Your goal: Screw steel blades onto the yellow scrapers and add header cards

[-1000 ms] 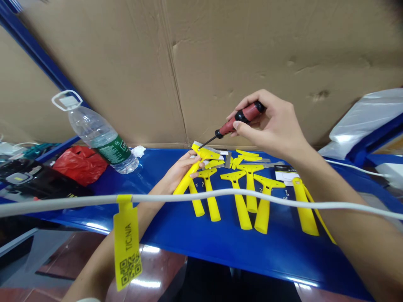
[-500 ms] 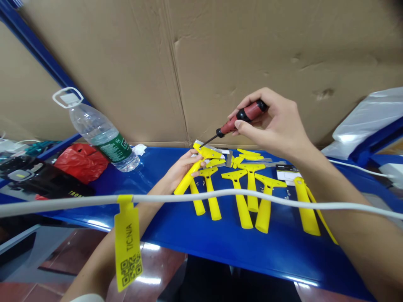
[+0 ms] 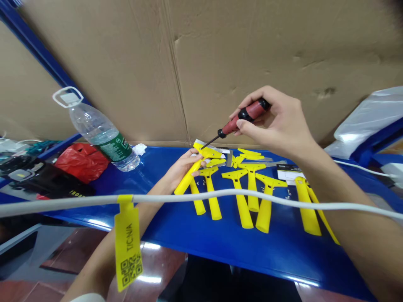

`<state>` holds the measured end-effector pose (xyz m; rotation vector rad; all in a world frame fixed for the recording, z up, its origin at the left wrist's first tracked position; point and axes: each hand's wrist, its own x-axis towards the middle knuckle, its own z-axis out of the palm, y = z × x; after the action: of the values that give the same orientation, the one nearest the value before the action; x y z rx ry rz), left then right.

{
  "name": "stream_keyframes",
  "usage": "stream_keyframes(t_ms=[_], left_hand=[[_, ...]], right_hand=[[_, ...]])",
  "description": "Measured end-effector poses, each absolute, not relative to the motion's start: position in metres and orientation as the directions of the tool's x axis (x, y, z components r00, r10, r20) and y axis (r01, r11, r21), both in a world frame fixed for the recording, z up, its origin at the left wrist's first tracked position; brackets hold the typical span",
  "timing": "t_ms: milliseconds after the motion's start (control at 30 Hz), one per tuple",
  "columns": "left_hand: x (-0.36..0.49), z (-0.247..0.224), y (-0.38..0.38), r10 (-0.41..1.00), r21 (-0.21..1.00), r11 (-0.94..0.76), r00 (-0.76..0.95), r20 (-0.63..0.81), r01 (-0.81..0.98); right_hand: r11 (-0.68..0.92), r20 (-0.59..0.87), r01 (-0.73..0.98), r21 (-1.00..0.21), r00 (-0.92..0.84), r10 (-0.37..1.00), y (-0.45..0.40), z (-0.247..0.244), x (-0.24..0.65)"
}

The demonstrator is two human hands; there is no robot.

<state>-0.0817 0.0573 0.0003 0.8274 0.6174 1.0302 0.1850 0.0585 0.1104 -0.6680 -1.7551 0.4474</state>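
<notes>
A yellow scraper with a metal blade along its head is gripped in my left hand, tilted up off the table. My right hand is closed around the red and black handle of a screwdriver. The screwdriver's tip touches the scraper's head, near a hole or screw at its left end. Just right of my left hand lie several yellow scraper handles with T-shaped heads. Behind them are loose yellow head pieces and metal blades. Small screws are scattered among the handles.
A large water bottle stands at the left of the blue table, beside a red plastic bag and a black case. A white cable with a yellow tag crosses the foreground. Cardboard backs the table.
My right hand and the screwdriver's handle have shifted very slightly to the right. The tip stays on the scraper's head, and my left hand holds still.
</notes>
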Motion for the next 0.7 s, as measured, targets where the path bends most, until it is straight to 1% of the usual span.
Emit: stream_keyframes(t_ms=[133,567,700], left_hand=[[-0.0806,-0.0011,0.0571,0.921,0.842,0.254,0.385,-0.060,-0.476],[-0.0794,-0.0024,0.0569,0.923,0.854,0.248,0.380,-0.064,-0.458],[-0.0795,-0.0028,0.0569,0.924,0.852,0.243,0.378,-0.058,-0.464]], right_hand=[[0.761,0.736,0.204,-0.616,-0.197,0.648,0.0592,0.1101,0.1848],[0.789,0.757,0.277,-0.548,-0.236,0.609,0.0567,0.1118,0.1872],[0.794,0.767,0.253,-0.553,-0.217,0.603,0.0576,0.1108,0.1877]])
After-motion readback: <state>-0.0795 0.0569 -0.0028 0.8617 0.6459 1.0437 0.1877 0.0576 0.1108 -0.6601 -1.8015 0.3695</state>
